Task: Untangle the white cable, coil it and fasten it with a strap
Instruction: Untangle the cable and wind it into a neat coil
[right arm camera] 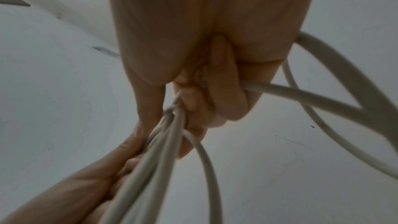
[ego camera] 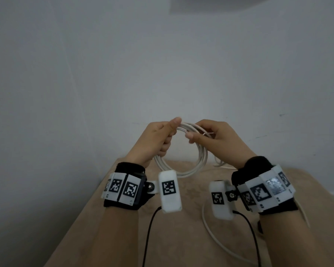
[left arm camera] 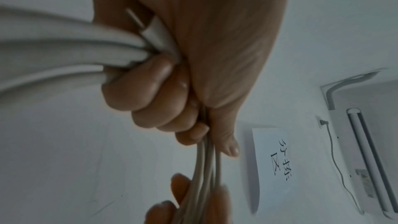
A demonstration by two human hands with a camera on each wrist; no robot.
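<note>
We grip the white cable coil (ego camera: 183, 166) at its top in our left hand (ego camera: 156, 139); our right hand (ego camera: 216, 137) pinches it just beside; loops hang below both; loose tail trails rightward.

Coil (ego camera: 191, 162): hangs between the hands, top bundle gripped by both, lower arc just above the table (ego camera: 123, 237).
Left hand (ego camera: 154, 141): left of the right hand (ego camera: 216, 139), fingertips near each other.
Loose cable end (ego camera: 212, 234): trails on the table below the right wrist.
Wall (ego camera: 104, 74): behind both hands.
</note>
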